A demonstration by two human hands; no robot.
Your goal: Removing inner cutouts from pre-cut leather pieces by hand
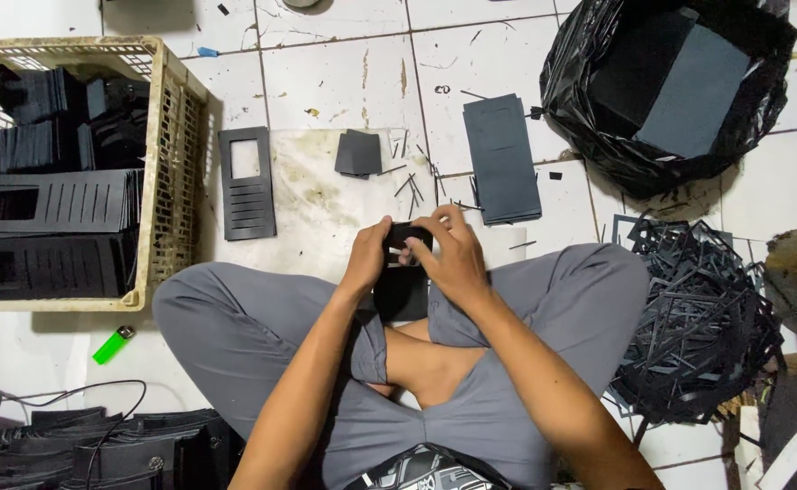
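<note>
A: Entry. The person sits cross-legged on a tiled floor. Both hands meet over the lap on one black die-cut sheet (402, 272). The left hand (368, 257) pinches its upper left edge; the right hand (453, 256) curls over the top, fingers closed on the sheet.

B: Step in hand?

A: Judged: stripping waste from the cut-outs. A small window near the sheet's top shows pale between the fingers. Whether a scrap is loose there, I cannot tell.

B: Where is the sheet, exactly?

A: Held upright-ish above the knees, lower half hanging between the shins, clear of the floor.

B: Surroundings?

A: A finished panel (248, 183) with a window and slots lies on the floor ahead. A stack of uncut sheets (502, 159) lies right of it. The plastic basket (173, 136) at left holds stacked panels. The scrap heap (698, 318) is at right.

B: Next move calls for?

A: Probably a firm pinch on the sheet with one hand while the other pushes out remaining waste.
</note>
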